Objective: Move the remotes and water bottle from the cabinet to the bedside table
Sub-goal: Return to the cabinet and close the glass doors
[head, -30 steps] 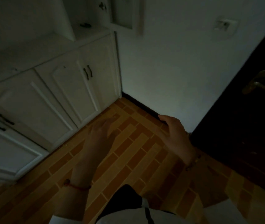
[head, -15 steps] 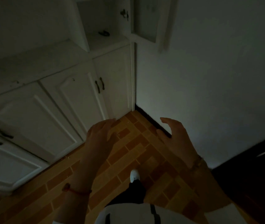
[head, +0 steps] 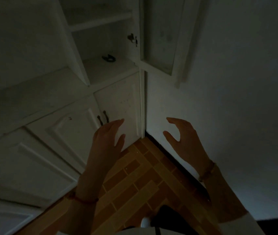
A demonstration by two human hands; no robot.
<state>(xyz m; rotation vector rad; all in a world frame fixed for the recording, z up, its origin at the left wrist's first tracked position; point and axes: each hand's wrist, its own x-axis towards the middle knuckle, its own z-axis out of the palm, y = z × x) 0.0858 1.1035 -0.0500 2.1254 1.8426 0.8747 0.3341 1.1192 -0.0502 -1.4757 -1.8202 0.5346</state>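
The room is dim. A white cabinet [head: 118,102] with lower doors and open upper shelves fills the left. A small dark object [head: 108,58] lies on the lowest open shelf; I cannot tell what it is. No remote or water bottle is recognisable. My left hand [head: 107,139] is raised in front of the lower cabinet doors, fingers apart and holding nothing. My right hand [head: 181,134] hovers in front of the white wall, fingers curved and apart, also holding nothing.
An open glass-panelled cabinet door [head: 160,34] swings out at the upper right of the shelves. A white wall [head: 236,99] stands to the right. Orange brick-pattern floor [head: 140,180] lies below, with my foot [head: 146,223] at the bottom edge. Dark door handles [head: 102,117] sit near my left hand.
The view has swung left and up, away from the dark door, toward the cabinet shelves. Both hands have risen in the frame and stay without anything in them.
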